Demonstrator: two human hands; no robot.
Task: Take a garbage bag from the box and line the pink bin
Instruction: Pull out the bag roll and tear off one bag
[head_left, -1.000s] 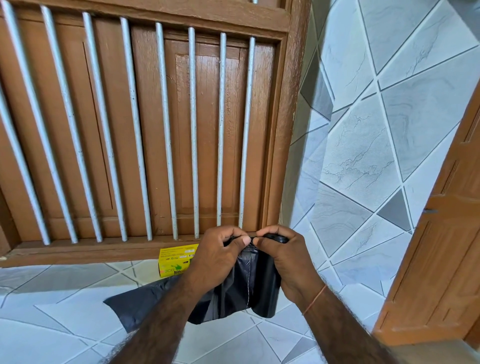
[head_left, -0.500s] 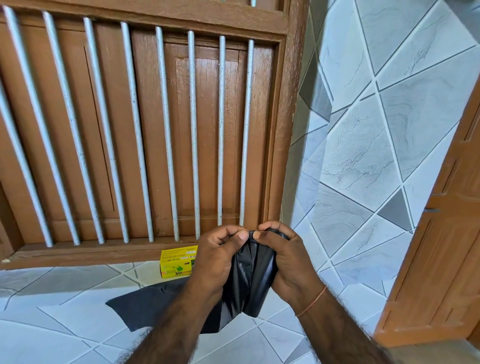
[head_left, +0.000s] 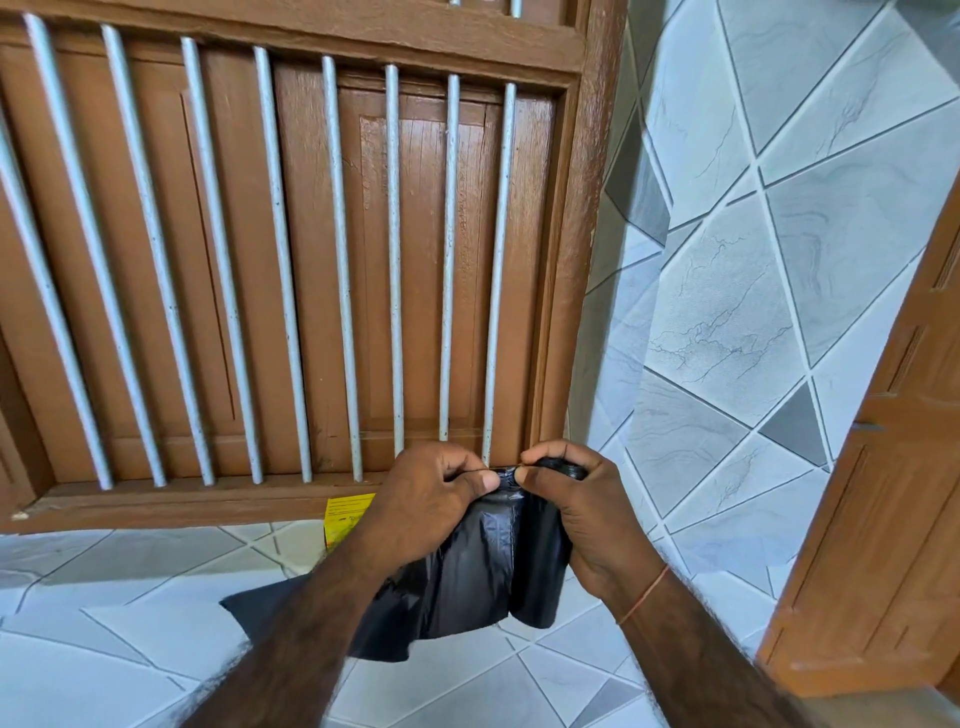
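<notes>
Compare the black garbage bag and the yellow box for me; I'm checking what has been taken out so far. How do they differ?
The garbage bag is black, soft and crumpled; the yellow box is rigid and printed. The bag hangs in the air, pinched at its top edge by the left hand and right hand; the box sits untouched on the tiled floor by the wooden frame. The bag shows mostly whole; the box is largely hidden behind the left hand.

Head-worn wide-angle camera looks forward and down, close on a barred wooden window (head_left: 311, 260) above a tiled ledge (head_left: 104, 649).
</notes>
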